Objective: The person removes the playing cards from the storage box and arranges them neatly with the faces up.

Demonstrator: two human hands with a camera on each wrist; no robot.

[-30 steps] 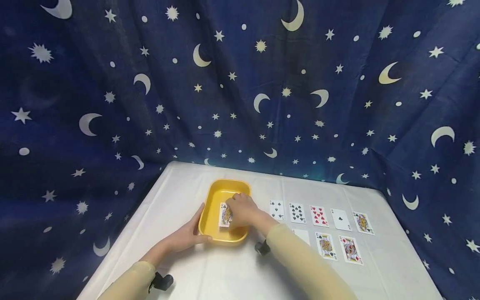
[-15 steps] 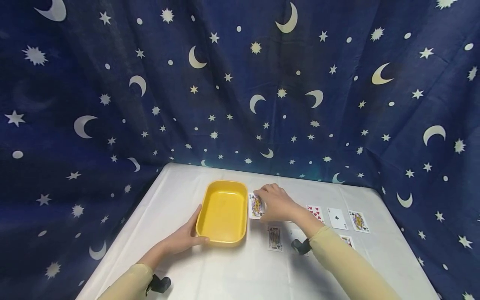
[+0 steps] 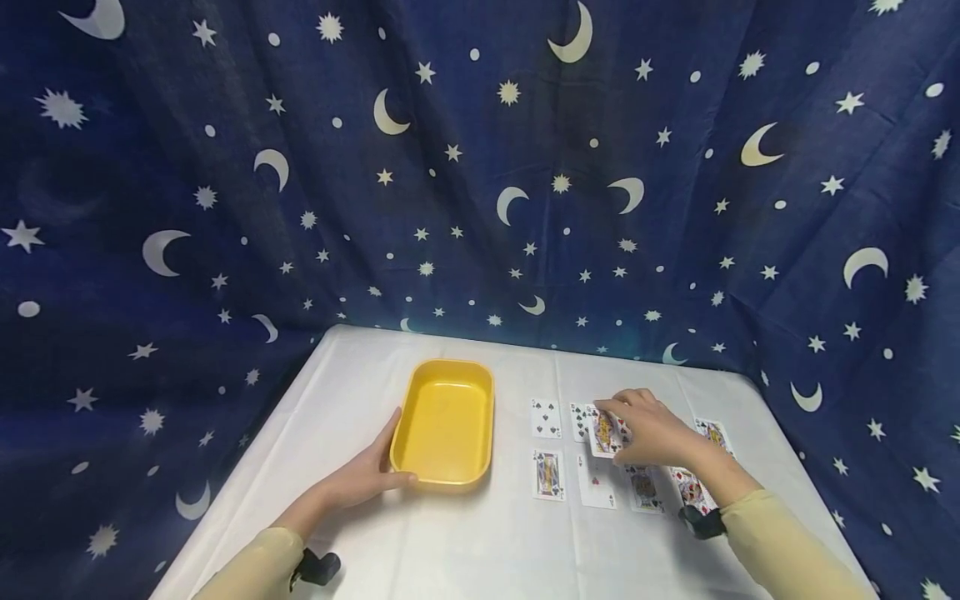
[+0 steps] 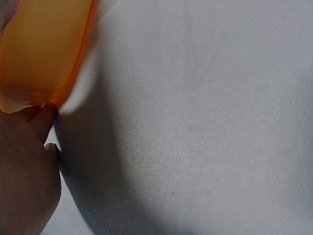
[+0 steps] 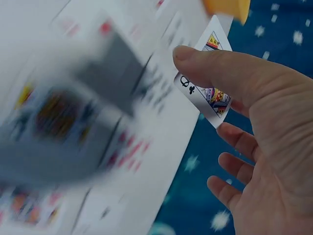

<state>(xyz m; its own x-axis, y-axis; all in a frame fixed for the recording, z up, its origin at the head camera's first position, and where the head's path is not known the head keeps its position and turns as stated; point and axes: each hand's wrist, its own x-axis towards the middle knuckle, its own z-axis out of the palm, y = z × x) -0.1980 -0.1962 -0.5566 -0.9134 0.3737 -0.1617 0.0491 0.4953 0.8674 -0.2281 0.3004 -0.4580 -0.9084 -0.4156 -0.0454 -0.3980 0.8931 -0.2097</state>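
My right hand (image 3: 648, 429) pinches a queen of clubs (image 3: 602, 433) between thumb and fingers; the right wrist view shows its Q and club corner beside the thumb. This hand hovers over the rows of face-up playing cards, hiding part of the back row. My left hand (image 3: 363, 475) holds the near left corner of a yellow tray (image 3: 442, 482), thumb on the front rim and fingers along the side. In the left wrist view, fingertips touch the tray wall (image 4: 58, 93).
A five of spades (image 3: 545, 418) and a partly covered black-suited card (image 3: 579, 421) lie in the back row, a face card (image 3: 714, 433) at its right end. Nearer are a king (image 3: 549, 475), an ace (image 3: 597, 483) and two face cards. A star-patterned curtain (image 3: 450, 208) hangs behind the table.
The right hand has lifted the queen of clubs out of the yellow tray and carried it right, past the five of spades, over the card rows. The left hand stays at the tray.
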